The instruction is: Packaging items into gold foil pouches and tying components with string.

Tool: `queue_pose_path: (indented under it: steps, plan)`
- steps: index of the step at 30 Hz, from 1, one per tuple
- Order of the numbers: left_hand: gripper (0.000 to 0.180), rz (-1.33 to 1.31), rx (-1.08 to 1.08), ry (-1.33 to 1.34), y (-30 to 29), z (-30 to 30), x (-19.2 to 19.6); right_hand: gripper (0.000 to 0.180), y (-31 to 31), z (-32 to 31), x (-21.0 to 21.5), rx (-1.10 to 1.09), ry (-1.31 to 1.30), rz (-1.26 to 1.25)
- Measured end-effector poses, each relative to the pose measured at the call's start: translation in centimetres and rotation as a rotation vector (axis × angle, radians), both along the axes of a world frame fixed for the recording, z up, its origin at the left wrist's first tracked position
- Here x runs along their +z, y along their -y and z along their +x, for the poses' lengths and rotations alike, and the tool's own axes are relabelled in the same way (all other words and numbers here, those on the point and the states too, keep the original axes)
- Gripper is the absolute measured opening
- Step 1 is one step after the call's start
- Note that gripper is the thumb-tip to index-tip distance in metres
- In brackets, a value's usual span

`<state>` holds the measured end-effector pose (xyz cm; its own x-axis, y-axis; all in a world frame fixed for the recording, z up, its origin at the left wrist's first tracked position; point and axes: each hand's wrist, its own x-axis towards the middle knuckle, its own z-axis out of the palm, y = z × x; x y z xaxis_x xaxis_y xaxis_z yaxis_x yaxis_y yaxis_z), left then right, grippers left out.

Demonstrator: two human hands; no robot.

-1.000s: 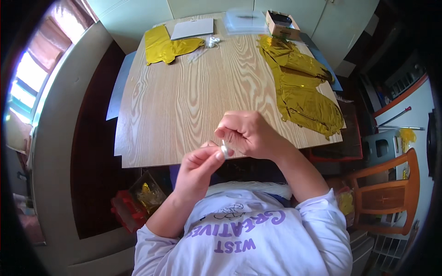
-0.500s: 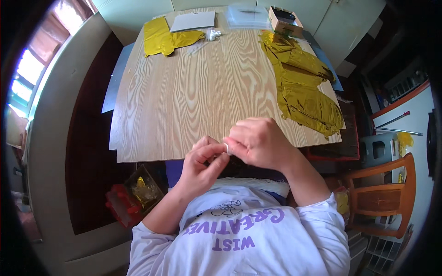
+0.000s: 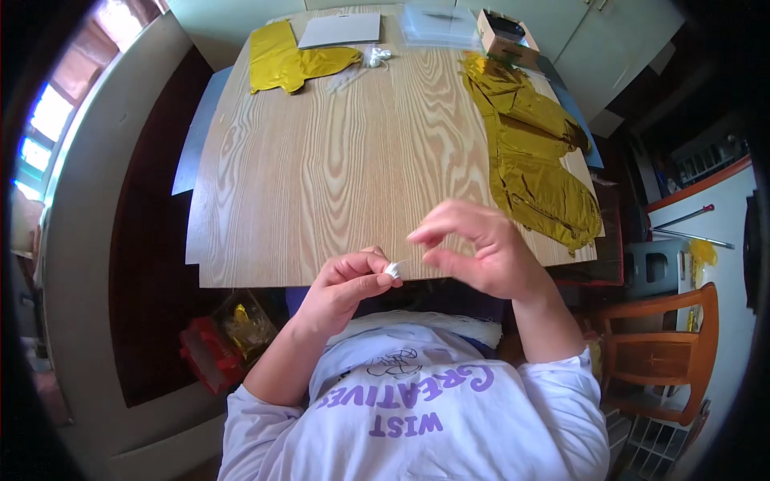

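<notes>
Near the front edge of the table, my left hand (image 3: pixel 349 284) pinches a small wound bundle of white string (image 3: pixel 392 270) between thumb and fingers. A thin loose end sticks up from it to the right. My right hand (image 3: pixel 477 248) is raised just right of the bundle, thumb and fingers apart, and nothing shows between them. Toward the far edge lies another small white bundle (image 3: pixel 378 57) on clear plastic. A flat gold foil balloon (image 3: pixel 277 60) lies at the far left, and more crumpled gold foil balloons (image 3: pixel 533 152) spread along the right side.
A white flat board (image 3: pixel 340 30), a clear plastic case (image 3: pixel 437 26) and an open cardboard box (image 3: pixel 508 38) stand along the far edge of the wooden table (image 3: pixel 337 160). A wooden chair (image 3: pixel 662 353) is at the right. A red bag (image 3: pixel 210 353) sits low at the left.
My right hand has drawn away from my left and opened its fingers. The white string bundle now shows plainly in my left hand.
</notes>
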<state>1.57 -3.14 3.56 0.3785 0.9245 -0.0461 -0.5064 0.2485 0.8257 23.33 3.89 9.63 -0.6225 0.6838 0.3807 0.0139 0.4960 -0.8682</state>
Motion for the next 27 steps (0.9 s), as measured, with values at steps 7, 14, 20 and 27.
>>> queue_pose_path:
  steps: [7,14,20,27]
  plan:
    - [0.010,0.034,-0.028,0.137,-1.3,-0.1,0.2,0.022,-0.9,-1.7,-0.8,0.187,-0.003,-0.123]
    - [0.017,-0.032,-0.113,0.109,-3.5,-1.4,0.7,0.016,-2.9,-2.2,0.4,0.119,0.113,-0.128]
    - [0.020,-0.080,-0.079,0.078,-6.4,-2.5,0.4,0.010,-6.4,-3.6,0.7,0.114,0.199,-0.008]
    - [0.047,-0.063,0.270,-0.122,-9.1,-7.0,0.7,0.002,-23.7,-5.0,-4.1,-0.120,0.251,-0.434]
